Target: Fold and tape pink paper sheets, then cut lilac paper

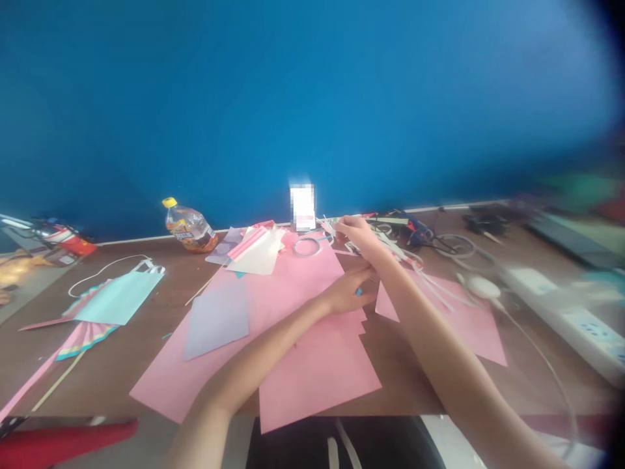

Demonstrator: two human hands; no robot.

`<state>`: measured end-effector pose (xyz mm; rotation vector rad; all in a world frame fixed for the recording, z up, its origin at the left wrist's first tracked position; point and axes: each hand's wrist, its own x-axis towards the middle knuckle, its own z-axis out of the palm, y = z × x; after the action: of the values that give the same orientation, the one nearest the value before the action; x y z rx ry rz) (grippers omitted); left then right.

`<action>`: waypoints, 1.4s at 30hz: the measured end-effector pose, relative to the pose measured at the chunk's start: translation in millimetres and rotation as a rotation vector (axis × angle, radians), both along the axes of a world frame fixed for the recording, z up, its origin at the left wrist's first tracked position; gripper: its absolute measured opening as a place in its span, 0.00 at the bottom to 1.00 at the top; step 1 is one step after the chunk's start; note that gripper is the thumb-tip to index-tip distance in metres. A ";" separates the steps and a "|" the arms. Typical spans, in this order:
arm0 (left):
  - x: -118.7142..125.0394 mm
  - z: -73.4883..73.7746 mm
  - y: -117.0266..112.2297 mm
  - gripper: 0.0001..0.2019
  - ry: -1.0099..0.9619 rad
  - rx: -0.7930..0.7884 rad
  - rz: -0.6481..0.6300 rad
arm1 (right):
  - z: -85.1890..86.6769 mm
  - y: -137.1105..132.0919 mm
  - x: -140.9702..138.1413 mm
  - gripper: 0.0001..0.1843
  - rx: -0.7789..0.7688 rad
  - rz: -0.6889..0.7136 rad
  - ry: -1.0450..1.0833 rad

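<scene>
Head view: left hand flat, palm down, fingers loosely spread on smooth pink paper sheet, holding nothing; teal scrap at fingertips. Right hand far across brown table, fingers bunched at white paper strips, too blurred, can't tell if gripped. Strips thin, narrow, limp, long axis running far left to near right, fanning out toward near end

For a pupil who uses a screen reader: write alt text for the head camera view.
A person's right hand touches white paper strips at the far side of a brown table, while the left hand rests on pink paper sheets. A bottle lies tipped by the blue wall.
</scene>
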<state>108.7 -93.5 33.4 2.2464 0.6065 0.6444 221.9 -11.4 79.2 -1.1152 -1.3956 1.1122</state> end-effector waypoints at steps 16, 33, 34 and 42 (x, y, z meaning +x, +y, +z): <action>-87.9 -31.3 80.0 0.07 0.409 0.347 0.820 | -0.1 3.8 60.5 0.16 0.074 -0.198 -0.589; -82.0 -28.0 71.7 0.08 0.085 0.592 0.964 | 0.4 5.8 33.9 0.12 0.506 -0.523 -0.483; -81.5 -28.8 72.4 0.08 0.088 0.605 0.963 | 2.7 3.3 27.2 0.15 0.565 -0.557 -0.506; -80.0 -31.5 75.1 0.09 0.185 0.644 0.952 | 7.1 -14.0 -9.7 0.24 0.791 -0.175 -0.907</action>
<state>28.6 -18.4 1.9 2.5218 1.8219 1.2218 212.2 -25.5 86.3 -1.1199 -2.0952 -0.1905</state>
